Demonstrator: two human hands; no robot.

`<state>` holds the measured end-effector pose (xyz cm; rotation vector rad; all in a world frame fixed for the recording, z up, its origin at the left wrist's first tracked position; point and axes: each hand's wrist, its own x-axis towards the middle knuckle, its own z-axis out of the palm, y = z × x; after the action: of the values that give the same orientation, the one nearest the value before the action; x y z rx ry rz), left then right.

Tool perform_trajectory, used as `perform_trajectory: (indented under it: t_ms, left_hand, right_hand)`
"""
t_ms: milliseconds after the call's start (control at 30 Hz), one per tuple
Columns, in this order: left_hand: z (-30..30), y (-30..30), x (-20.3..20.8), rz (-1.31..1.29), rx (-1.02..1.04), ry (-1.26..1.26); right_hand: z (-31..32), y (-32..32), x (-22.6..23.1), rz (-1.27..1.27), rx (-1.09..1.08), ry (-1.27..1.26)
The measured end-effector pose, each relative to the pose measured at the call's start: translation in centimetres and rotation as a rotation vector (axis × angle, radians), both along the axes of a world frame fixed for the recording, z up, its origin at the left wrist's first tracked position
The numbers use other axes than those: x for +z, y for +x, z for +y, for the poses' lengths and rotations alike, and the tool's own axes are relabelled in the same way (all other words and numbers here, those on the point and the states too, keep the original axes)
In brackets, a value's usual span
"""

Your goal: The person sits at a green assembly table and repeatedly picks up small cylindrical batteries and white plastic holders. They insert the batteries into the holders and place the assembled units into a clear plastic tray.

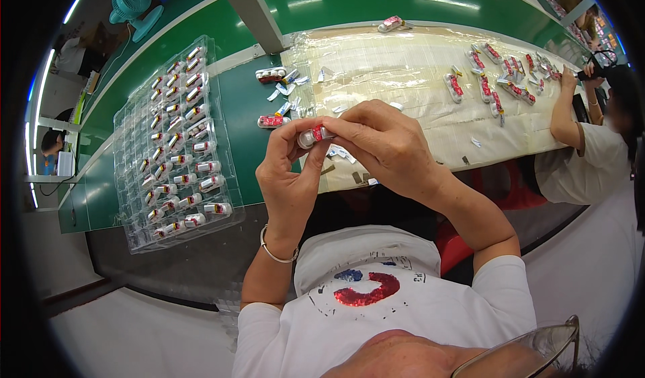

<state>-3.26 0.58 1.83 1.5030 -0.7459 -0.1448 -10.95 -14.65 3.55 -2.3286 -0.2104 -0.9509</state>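
Both our hands are pinching one small white bottle (pixel 313 136) with a red label above the desk (pixel 235 109): left hand (pixel 287 170) fingers gripping its base, right hand (pixel 384 146) fingers pressing its top. Matching bottles are filling the clear plastic tray (pixel 176 143) to our left.

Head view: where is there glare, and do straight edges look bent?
In the head view, ceiling lights glare as white streaks on the green table, and the clear tray shines. The table's edges curve toward the rim, with black corners. Both hands, left hand and right hand, on the small bottle look sharp.
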Motion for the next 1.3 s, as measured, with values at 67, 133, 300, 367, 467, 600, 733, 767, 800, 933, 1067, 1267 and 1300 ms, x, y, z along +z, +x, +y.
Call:
perform_trajectory:
  t_ms: [67,133,300,367,467,600,733,767,800,933,1067,1267,1300]
  left_hand:
    - [0.1,0.0,0.1,0.018,-0.012,-0.011]
    - [0.2,0.0,0.4,0.044,-0.029,0.001]
    - [0.3,0.3,0.1,0.033,-0.055,-0.027]
    - [0.4,0.3,0.1,0.038,-0.056,-0.016]
    - [0.5,0.3,0.0,0.029,-0.067,-0.016]
    - [0.5,0.1,0.1,0.020,-0.069,-0.022]
    - [0.5,0.0,0.2,0.020,-0.069,-0.026]
    - [0.5,0.0,0.2,0.021,-0.069,-0.030]
    - [0.5,-0.1,0.2,0.022,-0.069,-0.034]
    - [0.5,-0.3,0.4,0.021,-0.068,-0.055]
    - [0.6,-0.4,0.4,0.036,-0.074,-0.090]
    - [1.1,-0.4,0.7,0.070,-0.080,-0.092]
    - [1.1,-0.4,0.8,0.089,-0.084,-0.098]
  right_hand:
    - [-0.1,0.0,0.0,-0.009,0.014,0.010]
    - [-0.3,0.1,0.0,-0.008,0.041,0.043]
    - [-0.5,0.1,-0.3,0.005,0.093,0.157]
    - [-0.4,0.1,-0.3,0.008,0.103,0.176]
    - [-0.4,0.0,-0.2,0.015,0.123,0.199]
    - [-0.5,0.0,-0.3,0.026,0.129,0.196]
    - [-0.5,-0.2,-0.3,0.033,0.119,0.199]
    - [-0.4,-0.2,-0.3,0.031,0.121,0.206]
    - [-0.4,-0.2,-0.3,0.029,0.124,0.213]
    - [-0.1,-0.4,-0.2,0.031,0.122,0.243]
    - [0.0,-0.6,0.2,0.049,0.091,0.196]
    - [0.0,-0.6,0.6,0.046,0.039,0.053]
    - [0.1,-0.6,0.7,0.044,0.038,0.038]
